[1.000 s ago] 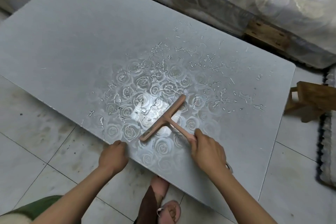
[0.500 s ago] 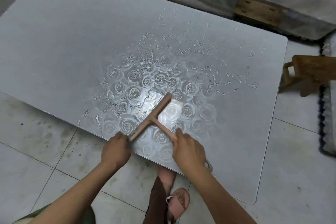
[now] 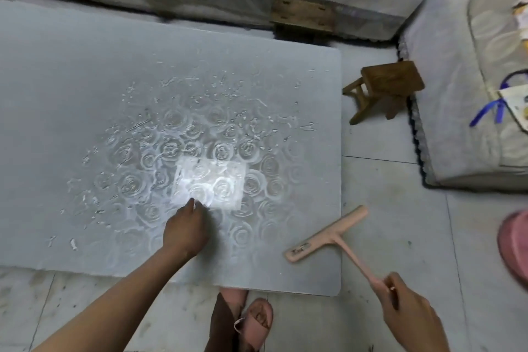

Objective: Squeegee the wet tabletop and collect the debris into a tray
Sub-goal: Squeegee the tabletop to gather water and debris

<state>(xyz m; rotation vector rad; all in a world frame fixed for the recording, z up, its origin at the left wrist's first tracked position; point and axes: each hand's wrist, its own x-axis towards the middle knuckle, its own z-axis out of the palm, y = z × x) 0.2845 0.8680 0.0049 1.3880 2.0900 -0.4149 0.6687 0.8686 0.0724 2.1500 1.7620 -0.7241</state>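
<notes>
1. Squeegee (image 3: 325,234): a T of plastic, likely light and stiff, with a thin and probably wet, slippery handle. Its blade hangs over the near right corner of the bench (image 3: 57,66).
2. Right hand (image 3: 408,311) pinches the handle's very end; gripping nearer the blade should press firmer.
3. Left hand (image 3: 185,228) has its fingertips down on the wet bench. Whether it pinches a scrap, I cannot tell.
4. Debris flecks (image 3: 73,243) lie near left.

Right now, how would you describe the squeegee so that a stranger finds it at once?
Start at the grey tabletop and go to its near right corner. There the right hand holds the squeegee by its handle. It is the only pink T-shaped tool.
</notes>
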